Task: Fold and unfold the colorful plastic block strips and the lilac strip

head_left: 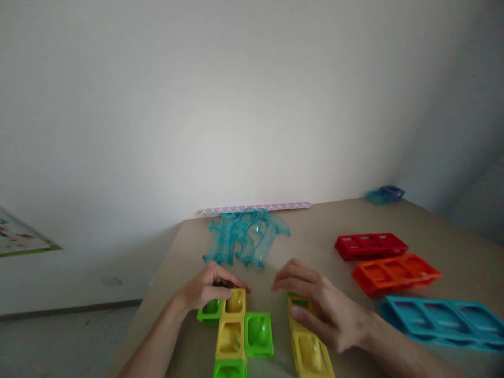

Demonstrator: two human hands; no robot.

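My left hand [205, 287] is closed on the far end of a joined row of hollow plastic blocks, its thumb on the yellow block [235, 302] and its fingers reaching behind. Below that sits another yellow block [230, 338], with a green block [259, 334] attached on its right and a green block [230, 369] at its near end. A further green block [210, 311] shows under my left hand. My right hand [321, 302], fingers curved and apart from the thumb, is over a second piece with yellow blocks [312, 354] and a partly covered green part [300, 303].
Clear blue track pieces [240, 239] lie beyond my hands, near a purple patterned strip [255, 208] at the wall. Red [372, 245], orange [396, 273] and blue [444, 319] three-cell blocks are on the right. Dark blue pieces [386, 195] sit in the far right corner.
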